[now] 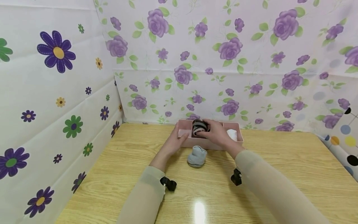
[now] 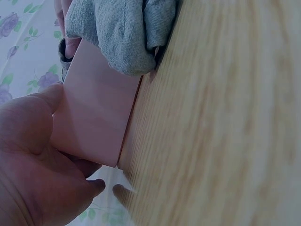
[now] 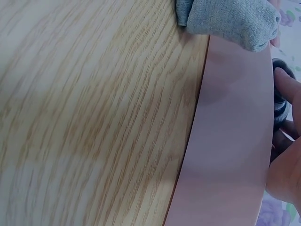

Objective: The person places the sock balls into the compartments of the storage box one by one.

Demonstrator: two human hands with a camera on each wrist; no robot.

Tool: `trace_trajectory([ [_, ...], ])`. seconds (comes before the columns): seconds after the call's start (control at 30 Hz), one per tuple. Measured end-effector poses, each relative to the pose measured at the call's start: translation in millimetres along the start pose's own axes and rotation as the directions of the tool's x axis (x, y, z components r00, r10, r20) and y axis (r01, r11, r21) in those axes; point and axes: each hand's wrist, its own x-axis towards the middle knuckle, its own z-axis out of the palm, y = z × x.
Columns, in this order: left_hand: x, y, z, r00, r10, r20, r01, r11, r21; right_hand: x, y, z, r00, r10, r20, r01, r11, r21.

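Striped sock [image 1: 199,125], gripped | grey sock [image 1: 197,156] before pink box [image 1: 202,144] | white cloth [image 1: 232,134] inside

Pink box [image 1: 202,143], grey cloth [image 1: 197,157] on wood-grain table [image 1: 134,152]

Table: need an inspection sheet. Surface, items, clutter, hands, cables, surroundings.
Surface: wooden table, light glare at the near side.
Items: divided pink box; white cloth in its right compartment; grey sock on the table in front.
Clutter: nothing seen.
Hands: left hand grips the box's left end; right hand holds a striped sock at a middle compartment.
Cables: nothing seen.
Surroundings: flowered sheets behind and left.
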Motion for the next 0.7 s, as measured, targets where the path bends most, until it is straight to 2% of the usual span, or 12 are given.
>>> trace_trajectory([
  [0.3,-0.3,5.0,0.4,0.999,-0.033,0.001,0.033,0.999,0.016,0,-3,1,1.0,0.011,0.016,-0.011,1.0,-0.023],
  [0.53,-0.8,6.7,1.0,1.0,-0.031,-0.005,0.031,0.999,0.013,-2,-3,-4,0.998,0.033,0.051,-0.033,0.999,-0.001],
  [0.7,-1.0,6.9,1.4,0.999,-0.031,-0.008,0.031,0.999,0.008,-6,-2,-9,0.999,0.021,0.046,-0.021,1.0,0.003],
])
